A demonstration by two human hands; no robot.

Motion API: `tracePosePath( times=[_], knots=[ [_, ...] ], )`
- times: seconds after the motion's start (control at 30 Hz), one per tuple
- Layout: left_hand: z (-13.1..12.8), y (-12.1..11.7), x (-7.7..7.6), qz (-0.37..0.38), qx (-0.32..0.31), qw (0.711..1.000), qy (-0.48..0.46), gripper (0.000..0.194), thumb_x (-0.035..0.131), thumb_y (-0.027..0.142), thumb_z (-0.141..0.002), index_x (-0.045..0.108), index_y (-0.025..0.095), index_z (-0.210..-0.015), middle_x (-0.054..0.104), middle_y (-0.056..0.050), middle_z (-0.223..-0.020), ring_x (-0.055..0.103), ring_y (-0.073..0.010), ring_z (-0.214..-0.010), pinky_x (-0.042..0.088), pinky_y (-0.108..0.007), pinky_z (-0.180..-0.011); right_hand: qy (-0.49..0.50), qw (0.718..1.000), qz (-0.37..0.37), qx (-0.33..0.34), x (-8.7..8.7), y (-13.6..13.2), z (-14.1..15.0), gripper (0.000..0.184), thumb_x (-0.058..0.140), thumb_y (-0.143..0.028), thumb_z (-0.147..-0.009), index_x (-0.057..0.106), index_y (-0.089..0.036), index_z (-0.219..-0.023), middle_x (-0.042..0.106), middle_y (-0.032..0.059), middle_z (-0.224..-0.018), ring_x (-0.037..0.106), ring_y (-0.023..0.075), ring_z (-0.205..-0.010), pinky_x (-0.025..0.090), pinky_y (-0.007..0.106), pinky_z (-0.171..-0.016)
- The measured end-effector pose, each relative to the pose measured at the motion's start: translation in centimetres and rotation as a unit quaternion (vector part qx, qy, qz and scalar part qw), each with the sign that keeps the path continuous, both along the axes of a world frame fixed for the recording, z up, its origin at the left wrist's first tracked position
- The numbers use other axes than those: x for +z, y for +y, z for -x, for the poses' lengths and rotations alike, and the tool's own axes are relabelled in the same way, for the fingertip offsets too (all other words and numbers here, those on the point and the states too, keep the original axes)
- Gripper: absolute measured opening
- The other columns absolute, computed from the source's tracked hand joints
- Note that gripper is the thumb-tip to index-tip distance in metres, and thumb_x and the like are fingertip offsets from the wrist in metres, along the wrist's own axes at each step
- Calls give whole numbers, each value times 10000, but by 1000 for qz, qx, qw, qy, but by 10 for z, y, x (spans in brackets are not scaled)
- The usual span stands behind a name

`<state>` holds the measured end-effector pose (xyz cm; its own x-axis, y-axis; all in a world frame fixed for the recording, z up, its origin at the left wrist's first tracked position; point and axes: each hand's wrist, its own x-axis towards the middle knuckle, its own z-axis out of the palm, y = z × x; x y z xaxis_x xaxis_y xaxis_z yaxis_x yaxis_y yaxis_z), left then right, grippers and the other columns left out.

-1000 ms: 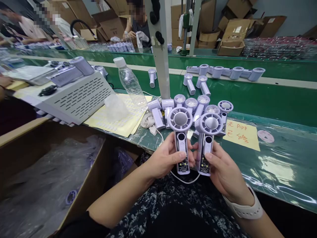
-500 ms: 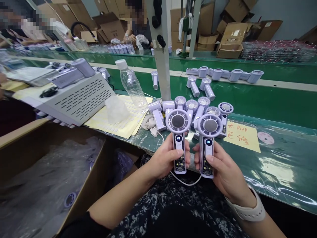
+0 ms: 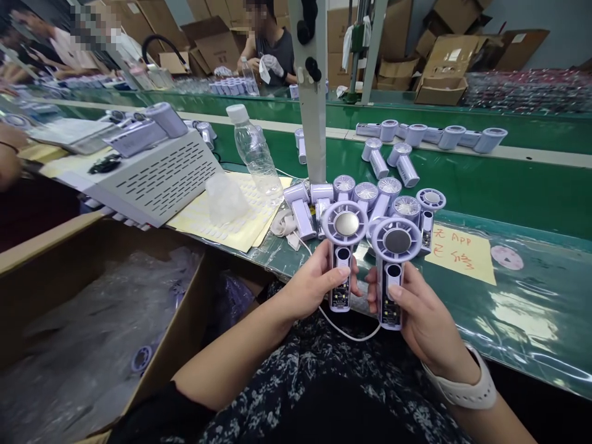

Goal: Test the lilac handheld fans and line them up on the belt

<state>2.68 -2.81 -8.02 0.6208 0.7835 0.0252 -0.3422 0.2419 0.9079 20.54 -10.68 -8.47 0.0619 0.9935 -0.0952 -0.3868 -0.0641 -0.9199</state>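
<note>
My left hand (image 3: 313, 282) is wrapped around the handle of a lilac handheld fan (image 3: 341, 290), its thumb on the button area. A second lilac handheld fan (image 3: 391, 308) stands upright in my right hand (image 3: 428, 314), the thumb likewise on its front. Both fans have round heads with a metallic disc, and circuit boards show in their handles. Their small round displays are dark. Behind them, several more fans (image 3: 365, 194) lie heaped on the bench. A white cable (image 3: 349, 337) hangs below my hands.
A slotted grey metal box (image 3: 169, 179) and a tilted plastic bottle (image 3: 254, 151) stand at left. An open carton (image 3: 189, 308) with plastic bags lies lower left. A handwritten yellow note (image 3: 462, 253) is at right. Fans rest along the green line (image 3: 546, 169); people work beyond it.
Both fan displays showed a lit "20" earlier and are now dark. The left fan has risen slightly and its disc catches the light. The whole view has shifted a little.
</note>
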Motion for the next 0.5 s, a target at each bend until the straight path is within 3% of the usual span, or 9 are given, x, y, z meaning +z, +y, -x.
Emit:
tracePosePath(
  times=[0.27,0.5],
  knots=[
    [-5,-3,-2,7,-5,1000,-13,390,752,424,-863,488,210,-1054,610,-5,-974,606,-119,-655,508,-296,-638,30,999,-4,-17,3,-5,-2,204,672,-411,-952,674,-238,-1061,682,58,-981,625,174,-700,572,305,-580],
    [-2,-6,6,-8,-1,1000,29,399,754,422,-869,505,193,-1079,641,-43,-1021,671,-166,-748,514,-326,-715,2,999,-24,-39,1,-5,-3,193,676,-412,-954,671,-241,-1044,664,50,-931,606,170,-665,537,303,-534]
  ],
)
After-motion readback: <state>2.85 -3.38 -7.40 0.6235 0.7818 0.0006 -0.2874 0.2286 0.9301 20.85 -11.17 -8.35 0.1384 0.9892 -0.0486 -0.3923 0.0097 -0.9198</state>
